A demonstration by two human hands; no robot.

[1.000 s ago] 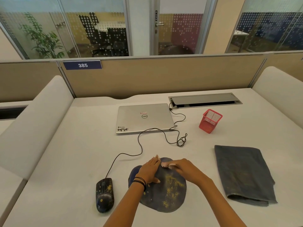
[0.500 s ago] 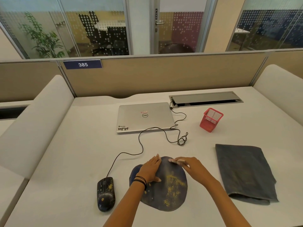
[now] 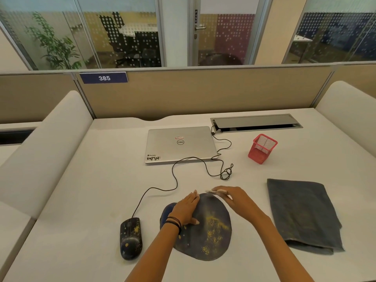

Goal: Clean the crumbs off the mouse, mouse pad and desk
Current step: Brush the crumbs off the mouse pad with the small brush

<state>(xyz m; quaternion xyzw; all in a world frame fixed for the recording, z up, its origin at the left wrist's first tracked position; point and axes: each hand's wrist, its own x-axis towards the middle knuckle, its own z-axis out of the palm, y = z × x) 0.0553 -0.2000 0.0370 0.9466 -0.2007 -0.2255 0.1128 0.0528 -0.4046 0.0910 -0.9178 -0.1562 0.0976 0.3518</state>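
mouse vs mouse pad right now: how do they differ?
The mouse lies untouched on the desk, left of the pad; the mouse pad has the left hand pressed flat on it. The mouse is small and humped, with a cable; the mouse pad is wider, flat and rounded. The mouse shows a few specks; the mouse pad a broader scatter. Both are dark and carry yellow crumbs.

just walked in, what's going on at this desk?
A person is cleaning a dark round mouse pad. The left hand presses flat on the pad's left side. The right hand pinches what looks like a small white wipe at the pad's far edge. Yellow crumbs lie across the pad's middle and on the black wired mouse to its left. A folded grey cloth lies on the white desk to the right, with no hand on it.
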